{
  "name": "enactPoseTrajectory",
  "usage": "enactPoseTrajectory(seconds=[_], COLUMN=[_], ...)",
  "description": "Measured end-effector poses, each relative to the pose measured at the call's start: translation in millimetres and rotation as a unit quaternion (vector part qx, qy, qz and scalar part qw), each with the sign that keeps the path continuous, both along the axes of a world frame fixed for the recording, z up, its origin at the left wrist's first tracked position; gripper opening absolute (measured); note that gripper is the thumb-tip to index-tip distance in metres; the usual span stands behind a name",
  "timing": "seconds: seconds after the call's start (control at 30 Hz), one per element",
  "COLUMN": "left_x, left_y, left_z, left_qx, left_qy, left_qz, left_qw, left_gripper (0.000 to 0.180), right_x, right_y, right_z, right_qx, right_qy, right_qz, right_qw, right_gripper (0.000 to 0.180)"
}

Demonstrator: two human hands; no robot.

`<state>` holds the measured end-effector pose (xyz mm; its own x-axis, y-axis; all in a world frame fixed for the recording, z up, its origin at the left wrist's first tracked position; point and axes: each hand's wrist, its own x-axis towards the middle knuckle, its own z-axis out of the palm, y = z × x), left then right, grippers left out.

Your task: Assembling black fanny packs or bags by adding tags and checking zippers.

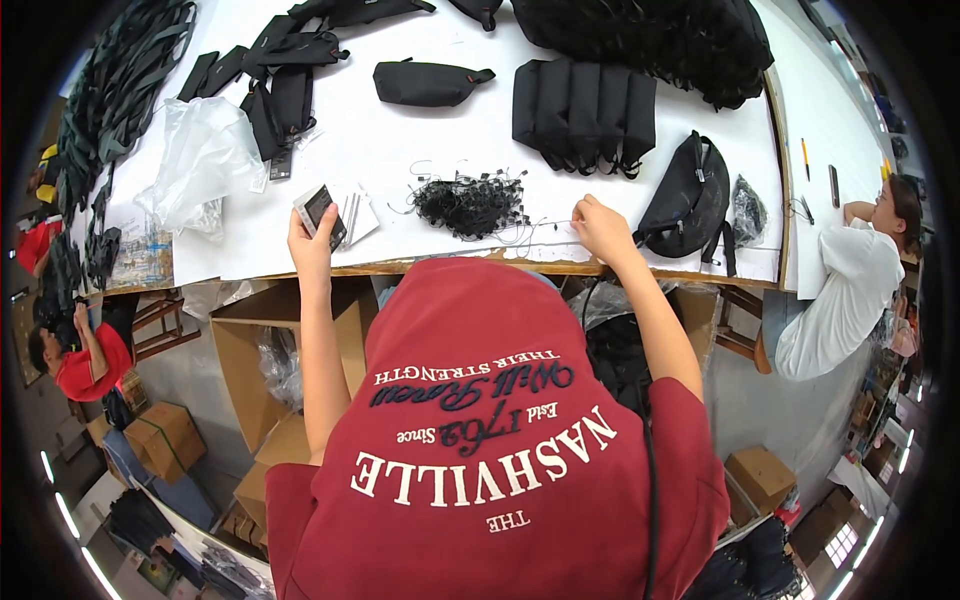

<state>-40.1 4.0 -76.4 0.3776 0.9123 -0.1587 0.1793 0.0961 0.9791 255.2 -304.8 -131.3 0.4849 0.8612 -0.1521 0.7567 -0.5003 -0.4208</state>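
Observation:
My left hand is closed around a small stack of black-and-white hang tags, held over the table's near edge. Right beside it lie more white tags on the table. My right hand pinches the end of a thin tag string, which trails toward a tangled heap of black tag strings between my hands. Close to the right of that hand rests a black waist bag, with a clear bag of dark small parts beyond it.
Black pouches stand in a row at the back; a single pouch lies left of them. Crumpled clear plastic and dark straps are at the left. A co-worker sits at the right, another at the left.

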Motion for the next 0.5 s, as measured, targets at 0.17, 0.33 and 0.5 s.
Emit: enactPoseTrajectory(seconds=[0.17, 0.33, 0.5], left_x=[18.0, 46.6, 65.2], left_y=[-23.3, -52.1, -77.2], left_z=[19.9, 42.8, 68.4], left_qx=[-0.053, -0.061, 0.000], left_qy=[-0.012, -0.030, -0.040], left_qz=[-0.038, -0.142, -0.252], left_qw=[0.998, 0.988, 0.967], left_gripper=[0.031, 0.031, 0.029], right_x=[6.2, -3.3, -34.6], right_y=[18.3, 30.5, 47.7], right_z=[56.6, 61.0, 95.2], right_qx=[0.041, 0.113, 0.184], right_qy=[0.218, 0.424, 0.490], right_qz=[-0.086, -0.155, -0.168], right_qw=[0.971, 0.885, 0.835], right_gripper=[0.013, 0.010, 0.012])
